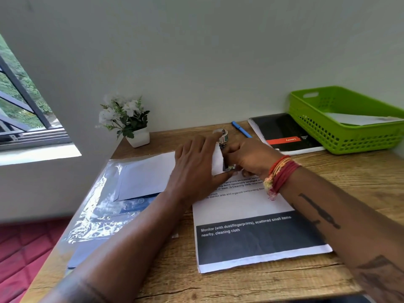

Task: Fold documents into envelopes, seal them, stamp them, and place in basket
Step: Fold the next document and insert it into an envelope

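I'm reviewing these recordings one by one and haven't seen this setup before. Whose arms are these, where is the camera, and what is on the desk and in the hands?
There is no machine here: a person wears one camera on the head, looking forward and down, so the arms are their own.

On the wooden desk the left hand presses flat on a white envelope, which lies on a plastic packet. The right hand pinches something small at the envelope's edge; it looks like a stamp, but I cannot tell for sure.

A printed sheet lies below the hands. Behind are a blue pen, a black notebook, a potted plant, and a green basket with paper inside.
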`<state>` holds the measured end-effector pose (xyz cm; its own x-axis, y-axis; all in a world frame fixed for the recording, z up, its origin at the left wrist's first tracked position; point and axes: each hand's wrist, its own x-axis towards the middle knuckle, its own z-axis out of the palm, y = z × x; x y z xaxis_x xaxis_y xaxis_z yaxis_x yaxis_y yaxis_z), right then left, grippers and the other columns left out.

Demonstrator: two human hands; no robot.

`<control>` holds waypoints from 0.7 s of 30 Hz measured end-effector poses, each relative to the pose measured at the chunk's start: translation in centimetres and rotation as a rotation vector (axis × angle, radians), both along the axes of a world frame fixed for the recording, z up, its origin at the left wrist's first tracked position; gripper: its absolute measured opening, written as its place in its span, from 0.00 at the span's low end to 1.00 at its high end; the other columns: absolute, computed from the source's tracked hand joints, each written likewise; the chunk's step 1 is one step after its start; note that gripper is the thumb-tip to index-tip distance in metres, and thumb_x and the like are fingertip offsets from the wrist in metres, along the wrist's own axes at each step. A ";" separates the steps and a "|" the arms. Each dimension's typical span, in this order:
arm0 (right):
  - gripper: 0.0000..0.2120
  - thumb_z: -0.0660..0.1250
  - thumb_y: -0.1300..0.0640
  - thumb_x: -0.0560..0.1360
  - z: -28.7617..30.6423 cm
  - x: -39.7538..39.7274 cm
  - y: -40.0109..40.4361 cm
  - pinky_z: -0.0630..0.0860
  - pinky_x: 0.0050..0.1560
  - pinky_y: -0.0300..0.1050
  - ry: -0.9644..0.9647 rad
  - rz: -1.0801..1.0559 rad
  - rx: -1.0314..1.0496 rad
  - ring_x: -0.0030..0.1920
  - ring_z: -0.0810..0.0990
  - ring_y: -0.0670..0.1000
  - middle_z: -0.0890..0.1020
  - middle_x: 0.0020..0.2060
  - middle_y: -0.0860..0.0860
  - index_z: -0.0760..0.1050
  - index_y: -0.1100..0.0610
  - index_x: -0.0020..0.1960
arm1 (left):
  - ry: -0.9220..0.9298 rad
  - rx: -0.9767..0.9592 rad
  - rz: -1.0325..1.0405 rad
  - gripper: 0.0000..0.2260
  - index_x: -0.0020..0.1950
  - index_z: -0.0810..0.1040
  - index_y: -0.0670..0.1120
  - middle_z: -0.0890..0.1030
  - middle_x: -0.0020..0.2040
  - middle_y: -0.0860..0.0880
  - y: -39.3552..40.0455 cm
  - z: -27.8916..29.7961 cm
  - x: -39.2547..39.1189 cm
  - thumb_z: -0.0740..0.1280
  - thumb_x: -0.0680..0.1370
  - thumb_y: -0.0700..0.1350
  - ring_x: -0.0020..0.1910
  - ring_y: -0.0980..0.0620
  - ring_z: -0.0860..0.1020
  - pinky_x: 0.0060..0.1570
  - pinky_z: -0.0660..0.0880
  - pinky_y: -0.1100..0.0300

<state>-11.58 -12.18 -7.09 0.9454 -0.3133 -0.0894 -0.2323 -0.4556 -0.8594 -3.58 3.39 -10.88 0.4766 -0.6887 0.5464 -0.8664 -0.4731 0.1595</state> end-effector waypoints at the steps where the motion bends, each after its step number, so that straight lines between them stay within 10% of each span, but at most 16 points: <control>1: 0.09 0.67 0.61 0.76 -0.3 0.1 0.4 0.71 0.27 0.37 -0.010 0.012 -0.061 0.28 0.76 0.43 0.82 0.31 0.46 0.86 0.52 0.47 | 0.000 -0.007 0.000 0.40 0.78 0.59 0.55 0.71 0.65 0.53 0.0 -0.1 -0.1 0.69 0.71 0.68 0.65 0.50 0.70 0.66 0.65 0.51; 5: 0.14 0.64 0.66 0.74 -0.8 0.7 1.4 0.78 0.44 0.42 -0.075 0.026 -0.224 0.43 0.82 0.49 0.86 0.43 0.52 0.86 0.55 0.51 | 0.000 -0.042 -0.020 0.39 0.78 0.61 0.55 0.72 0.64 0.52 0.0 -0.1 -0.5 0.70 0.70 0.64 0.64 0.49 0.69 0.64 0.64 0.53; 10: 0.08 0.67 0.62 0.77 -0.5 0.4 -0.7 0.76 0.30 0.42 -0.013 0.000 0.004 0.30 0.81 0.49 0.84 0.30 0.47 0.82 0.53 0.43 | 0.121 -0.003 -0.041 0.44 0.78 0.58 0.58 0.67 0.70 0.55 0.0 -0.3 0.0 0.69 0.68 0.72 0.70 0.50 0.65 0.69 0.62 0.51; 15: 0.11 0.70 0.68 0.76 -0.2 0.4 -2.3 0.82 0.35 0.46 0.024 -0.138 0.249 0.36 0.84 0.54 0.85 0.44 0.63 0.75 0.61 0.55 | 0.265 0.171 -0.078 0.40 0.80 0.58 0.57 0.63 0.78 0.53 0.0 -1.2 0.3 0.59 0.72 0.76 0.77 0.51 0.59 0.76 0.56 0.45; 21: 0.05 0.69 0.65 0.78 -0.2 0.7 -2.4 0.82 0.32 0.45 0.134 -0.154 0.204 0.32 0.83 0.53 0.86 0.43 0.63 0.79 0.65 0.53 | 0.297 0.224 -0.084 0.19 0.74 0.72 0.49 0.69 0.73 0.50 -0.4 -1.9 1.5 0.60 0.83 0.49 0.72 0.47 0.67 0.72 0.65 0.49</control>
